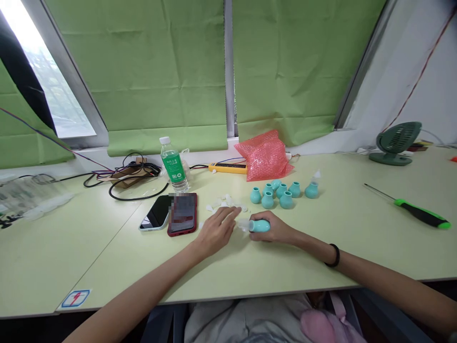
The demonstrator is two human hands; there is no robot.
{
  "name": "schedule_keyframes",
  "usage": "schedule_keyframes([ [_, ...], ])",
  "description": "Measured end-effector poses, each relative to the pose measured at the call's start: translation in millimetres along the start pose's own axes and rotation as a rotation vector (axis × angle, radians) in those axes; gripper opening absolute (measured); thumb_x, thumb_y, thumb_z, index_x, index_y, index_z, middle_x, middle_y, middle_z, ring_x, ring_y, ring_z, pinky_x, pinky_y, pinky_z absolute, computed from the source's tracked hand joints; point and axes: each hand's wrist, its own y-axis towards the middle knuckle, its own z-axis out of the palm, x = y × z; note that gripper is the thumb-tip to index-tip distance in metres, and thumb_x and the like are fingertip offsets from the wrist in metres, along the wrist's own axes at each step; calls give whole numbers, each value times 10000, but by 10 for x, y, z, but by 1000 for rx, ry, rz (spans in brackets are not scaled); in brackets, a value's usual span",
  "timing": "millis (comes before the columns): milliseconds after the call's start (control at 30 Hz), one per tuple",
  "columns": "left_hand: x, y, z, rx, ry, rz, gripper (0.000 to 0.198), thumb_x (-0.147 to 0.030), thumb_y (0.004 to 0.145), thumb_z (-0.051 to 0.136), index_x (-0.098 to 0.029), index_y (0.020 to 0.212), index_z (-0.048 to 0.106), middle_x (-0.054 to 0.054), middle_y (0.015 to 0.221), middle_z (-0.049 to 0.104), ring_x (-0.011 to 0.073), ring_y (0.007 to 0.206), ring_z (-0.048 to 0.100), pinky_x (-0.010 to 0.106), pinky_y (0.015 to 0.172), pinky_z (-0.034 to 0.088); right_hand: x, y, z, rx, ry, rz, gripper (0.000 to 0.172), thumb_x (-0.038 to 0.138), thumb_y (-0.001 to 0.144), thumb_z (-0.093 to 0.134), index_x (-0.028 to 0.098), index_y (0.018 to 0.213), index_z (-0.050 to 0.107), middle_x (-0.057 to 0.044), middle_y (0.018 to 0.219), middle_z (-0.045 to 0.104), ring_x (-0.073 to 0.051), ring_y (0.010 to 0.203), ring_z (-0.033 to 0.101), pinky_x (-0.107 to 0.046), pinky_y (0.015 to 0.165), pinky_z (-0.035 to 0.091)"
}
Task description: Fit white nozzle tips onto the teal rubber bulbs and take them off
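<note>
My right hand (272, 229) is wrapped round a small teal bulb-shaped piece (260, 226) lying on its side on the pale green table (357, 238). A clear tip (243, 224) sticks out of the piece to the left. My left hand (218, 229) rests beside it, fingers stretched toward that tip and a scatter of small white parts (225, 202). Several more teal pieces (282, 191) stand upright in a cluster just behind my right hand.
Two phones (171, 213) lie left of my hands. A green-labelled water bottle (173, 166), a pink bubble-wrap bag (266, 156), a yellow power strip (227, 167) and cables sit at the back. A green-handled screwdriver (410, 208) and a small fan (394, 143) are at the right.
</note>
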Motion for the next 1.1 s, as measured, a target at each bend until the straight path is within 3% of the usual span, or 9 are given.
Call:
schedule_keyframes([
  [133,111,-2,75,110,109,-203,337,-183,785,386,-161,1121,379,104,1059,486,221,987,391,391,785,394,-138,75,-33,-141,77,8,201,311,608,574,130,631,489,37,490,449,-68,410,424,-180,382,348],
  [267,111,-23,101,185,224,-273,306,-232,777,411,-159,1074,425,99,999,489,245,957,364,401,747,383,-248,118,-48,-195,96,19,206,323,641,542,122,647,496,10,523,493,-93,439,467,-206,413,383],
  [433,57,-25,123,191,353,-310,208,-236,776,409,-152,933,515,113,1058,415,272,973,327,433,768,325,-180,48,40,-235,-161,-130,129,259,662,524,133,647,504,25,544,482,-86,505,440,-200,491,365],
  [667,69,-27,150,180,337,-307,152,-221,756,451,-169,866,542,98,1054,429,275,988,331,421,734,346,-96,-25,130,-199,-413,-302,79,170,635,522,143,700,558,-10,668,573,-122,609,497,-222,589,386],
  [867,6,0,83,56,97,-263,158,-171,757,446,-170,899,516,79,1004,512,245,1005,384,391,746,403,-82,-53,119,-71,-490,-359,161,196,642,532,166,798,556,-21,730,595,-133,653,529,-239,640,390],
  [1000,-79,37,-49,-116,-306,-267,172,-172,767,440,-156,924,509,58,893,566,156,878,499,304,745,445,-72,-62,91,-146,-522,-353,179,189,612,531,171,788,503,-1,701,567,-114,602,503,-225,604,380],
  [1100,-115,58,-127,-110,-573,-357,178,-207,746,481,-145,899,545,53,861,583,132,785,535,266,699,473,-73,-49,51,-227,-553,-369,139,191,603,519,167,733,475,10,636,534,-102,552,471,-209,549,361],
])
